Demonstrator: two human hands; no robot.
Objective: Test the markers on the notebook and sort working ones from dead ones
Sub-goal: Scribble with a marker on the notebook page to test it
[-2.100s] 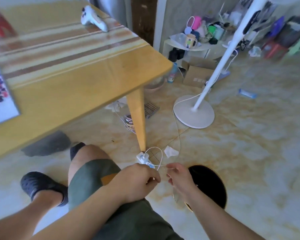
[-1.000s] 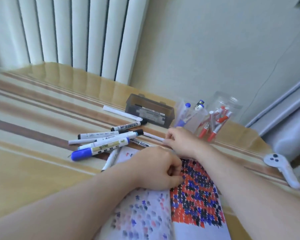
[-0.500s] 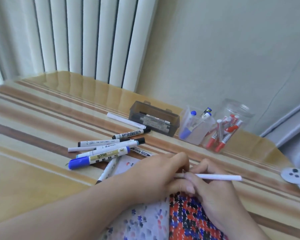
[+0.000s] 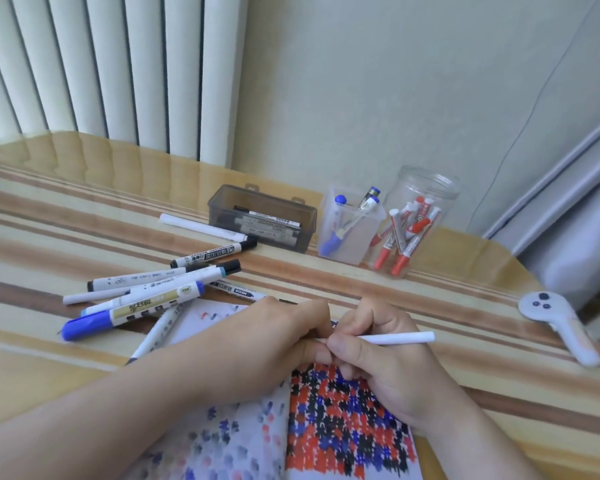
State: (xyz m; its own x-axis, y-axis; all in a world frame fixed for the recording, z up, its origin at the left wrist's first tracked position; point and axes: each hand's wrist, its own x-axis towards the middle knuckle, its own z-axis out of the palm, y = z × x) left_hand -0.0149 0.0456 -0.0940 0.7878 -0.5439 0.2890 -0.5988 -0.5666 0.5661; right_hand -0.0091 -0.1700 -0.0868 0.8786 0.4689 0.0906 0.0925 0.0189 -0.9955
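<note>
A thin white marker lies across my hands above the open notebook, whose pages are covered in red, blue and black test marks. My right hand grips its barrel, the free end pointing right. My left hand pinches the marker's left end, fingers curled, touching my right hand. Several loose markers lie in a pile left of the notebook. At the back stand a dark box with markers, a clear square cup with blue markers and a round jar with red ones.
A single white marker lies by the dark box. A white handheld controller rests near the table's right edge. The striped wooden table meets a wall and vertical blinds at the back.
The view swung from the floor beside the table up to the tabletop. My right hand picked a white marker from the pile and brought it over the notebook; my left hand now holds its other end.
</note>
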